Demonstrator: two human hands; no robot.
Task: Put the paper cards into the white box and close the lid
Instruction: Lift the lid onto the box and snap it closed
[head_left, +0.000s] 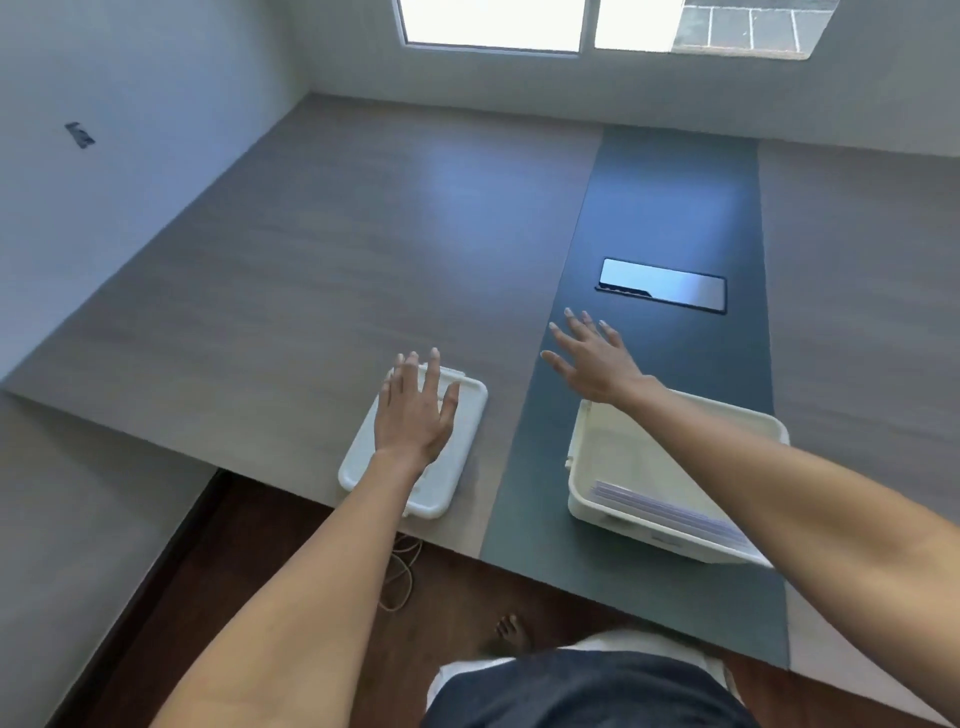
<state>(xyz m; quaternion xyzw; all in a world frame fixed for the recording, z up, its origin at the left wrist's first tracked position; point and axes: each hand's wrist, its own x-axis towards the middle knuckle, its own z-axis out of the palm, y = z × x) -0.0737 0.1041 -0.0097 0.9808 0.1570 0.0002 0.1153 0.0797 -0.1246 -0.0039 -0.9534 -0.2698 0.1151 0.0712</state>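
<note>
The white box (597, 514) stands open near the table's front edge on the right, and a stack of paper cards (670, 512) lies inside it against the near wall. Its white lid (467, 431) lies flat on the table to the left of the box. My left hand (415, 415) is spread flat over the lid with fingers apart; whether it touches the lid I cannot tell. My right hand (595, 356) hovers open above the table just beyond the box's far left corner, holding nothing, while my forearm crosses over the box.
A dark strip (670, 208) runs across the grey table (337, 260), with a shiny rectangular cable hatch (662, 286) set in it beyond my right hand. A cable (400, 577) hangs below the table's front edge. Walls and a window bound the far side.
</note>
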